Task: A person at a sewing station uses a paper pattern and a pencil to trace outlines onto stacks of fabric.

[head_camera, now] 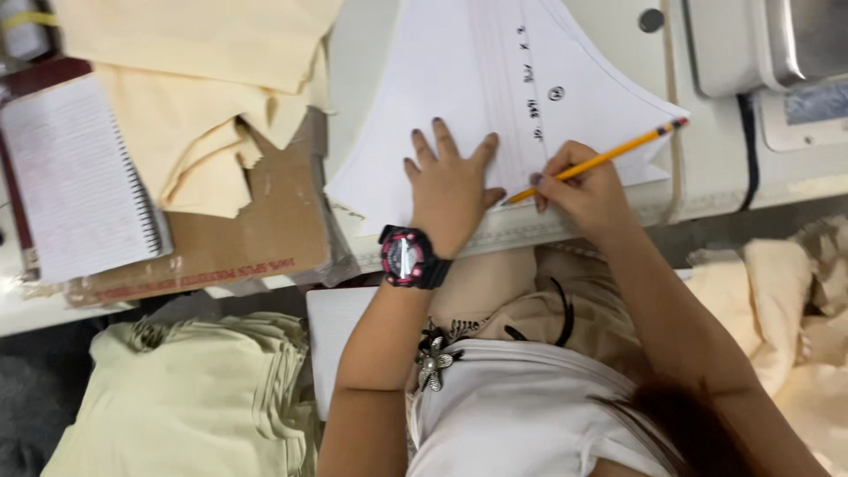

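My left hand (449, 190) lies flat with fingers spread on a large white paper pattern piece (459, 79), pressing it onto the white table. A black and pink watch (408, 258) is on that wrist. My right hand (579, 190) grips a yellow pencil (618, 155), whose tip touches the paper's near edge right beside my left thumb. The paper is fan-shaped, with ruled lines and small handwritten marks on it.
A spiral notebook (75, 177) lies at the left on a brown cardboard sheet (256, 230) under pale yellow fabric pieces (203, 97). A stack of folded yellowish cloth (194, 397) sits low left. A white sewing machine (760, 53) stands at the upper right, with cream fabric (795, 300) below it.
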